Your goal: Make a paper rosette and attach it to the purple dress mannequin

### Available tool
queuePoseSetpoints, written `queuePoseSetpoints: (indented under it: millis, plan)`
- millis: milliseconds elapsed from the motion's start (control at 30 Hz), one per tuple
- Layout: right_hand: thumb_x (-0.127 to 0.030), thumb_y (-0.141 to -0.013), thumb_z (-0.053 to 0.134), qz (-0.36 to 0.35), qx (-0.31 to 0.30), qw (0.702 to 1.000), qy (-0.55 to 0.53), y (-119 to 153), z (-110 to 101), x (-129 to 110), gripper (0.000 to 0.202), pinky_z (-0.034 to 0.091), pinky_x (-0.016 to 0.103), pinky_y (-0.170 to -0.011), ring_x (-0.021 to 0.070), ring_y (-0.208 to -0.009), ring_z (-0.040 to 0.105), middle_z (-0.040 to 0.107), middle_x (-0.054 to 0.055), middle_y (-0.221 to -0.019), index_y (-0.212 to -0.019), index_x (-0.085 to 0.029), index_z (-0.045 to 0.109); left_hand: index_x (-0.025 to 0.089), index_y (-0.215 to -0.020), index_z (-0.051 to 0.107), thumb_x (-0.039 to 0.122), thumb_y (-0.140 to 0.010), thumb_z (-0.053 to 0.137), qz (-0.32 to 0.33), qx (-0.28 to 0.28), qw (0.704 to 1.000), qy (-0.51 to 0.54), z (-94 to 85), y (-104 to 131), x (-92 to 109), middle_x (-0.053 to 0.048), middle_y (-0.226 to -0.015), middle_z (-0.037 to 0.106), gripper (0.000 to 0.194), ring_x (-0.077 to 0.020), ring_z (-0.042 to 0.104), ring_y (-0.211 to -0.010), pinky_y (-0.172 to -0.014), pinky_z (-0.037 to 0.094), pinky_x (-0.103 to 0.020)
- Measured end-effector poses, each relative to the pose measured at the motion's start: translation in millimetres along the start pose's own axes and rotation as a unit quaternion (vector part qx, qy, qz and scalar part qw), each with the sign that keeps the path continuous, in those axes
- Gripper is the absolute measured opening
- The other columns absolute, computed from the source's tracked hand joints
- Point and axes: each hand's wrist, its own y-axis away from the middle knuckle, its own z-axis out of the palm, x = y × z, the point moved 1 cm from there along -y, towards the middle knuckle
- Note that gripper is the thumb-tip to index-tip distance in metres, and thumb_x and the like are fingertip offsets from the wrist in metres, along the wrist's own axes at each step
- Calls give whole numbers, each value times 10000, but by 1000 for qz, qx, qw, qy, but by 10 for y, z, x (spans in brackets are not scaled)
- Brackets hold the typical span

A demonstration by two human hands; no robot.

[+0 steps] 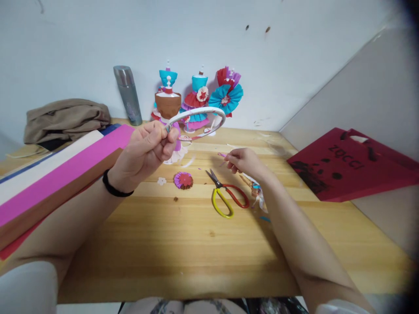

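Observation:
My left hand (147, 146) pinches one end of a roll of white double-sided tape or a similar white ring (196, 110), held up above the table. Right of it, my right hand (244, 160) is closed with a thin pink strip (221, 155) sticking out from its fingertips. Scissors (218, 185) with one yellow and one red handle lie open just below my right hand. A purple and red pleated paper rosette (183, 180) rests on the table, with a small white paper flower (161, 181) to its left.
Paper-dressed figures (198, 91) and a grey flask (127, 96) stand at the back. Folded brown cloth (68, 120) and coloured sheets (75, 168) lie left. Paper scraps (257, 192) lie by my right forearm; a red bag (353, 165) is at the right.

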Motion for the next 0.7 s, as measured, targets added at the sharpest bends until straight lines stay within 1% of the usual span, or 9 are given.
queuePoseSetpoints:
  millis: [33,133,200,267,333,433,500,567,700]
  plan:
    - [-193,-874,527,-15,-25,998,63,34,-46,-9,178,423,230,-508,119,-490,605,688,69,-661,-725,-149,614,188,-666,484,463,-695,810,-1,4,1000,2,4,5,-10,-25,-756,549,427,-74,413,-551,-436,323,-219]
    - [-181,-809,624,-27,-98,990,102,186,-98,-68,156,401,243,-506,140,-482,601,650,24,-564,-654,-179,613,177,-655,498,463,-681,826,6,-5,1000,16,17,17,-44,-30,-808,571,436,-60,421,-549,-444,347,-206]
    - [-234,-789,674,-49,-141,972,183,317,-46,-126,193,368,257,-501,157,-492,586,623,16,-529,-615,-198,600,172,-660,501,437,-711,815,11,-26,999,33,26,22,-68,-21,-804,572,414,-50,424,-536,-452,356,-202]
    - [-269,-768,705,-62,-145,962,222,450,58,-177,179,348,277,-527,182,-544,592,630,41,-562,-627,-199,619,171,-666,491,415,-736,802,11,-41,998,44,39,25,-90,-12,-793,568,401,-44,431,-533,-461,363,-202]
    - [-315,-770,697,-61,-140,958,243,575,186,-198,133,353,293,-551,223,-614,628,681,76,-669,-825,-194,680,176,-668,474,420,-773,767,5,-42,999,30,56,26,-114,-14,-791,567,396,-53,444,-540,-466,373,-213]
    - [-319,-789,652,-32,-119,939,321,707,345,-150,430,417,339,-653,300,-806,683,728,160,-933,-1190,-165,625,186,-669,461,435,-819,709,-6,-35,999,0,87,18,-165,-25,-789,569,382,-70,452,-543,-462,384,-235]
    - [-277,-810,593,-38,-96,943,317,741,398,-78,451,425,347,-683,302,-859,683,713,179,-1010,-1246,-161,583,186,-666,472,417,-814,718,-19,-42,999,14,110,1,-213,-23,-784,569,368,-69,450,-542,-462,388,-231]
    - [-243,-823,549,-39,-68,956,282,738,399,9,379,422,336,-666,281,-823,679,711,163,-957,-1192,-167,589,179,-658,487,374,-798,742,-34,-51,997,45,132,-25,-266,-16,-779,572,350,-62,451,-547,-468,393,-216]
    - [-252,-803,555,-19,-30,996,76,717,274,153,355,434,296,-596,209,-694,630,681,72,-820,-1150,-175,552,164,-671,514,305,-803,727,-52,-33,996,69,165,-110,-348,-14,-785,581,288,-54,476,-568,-481,408,-181]
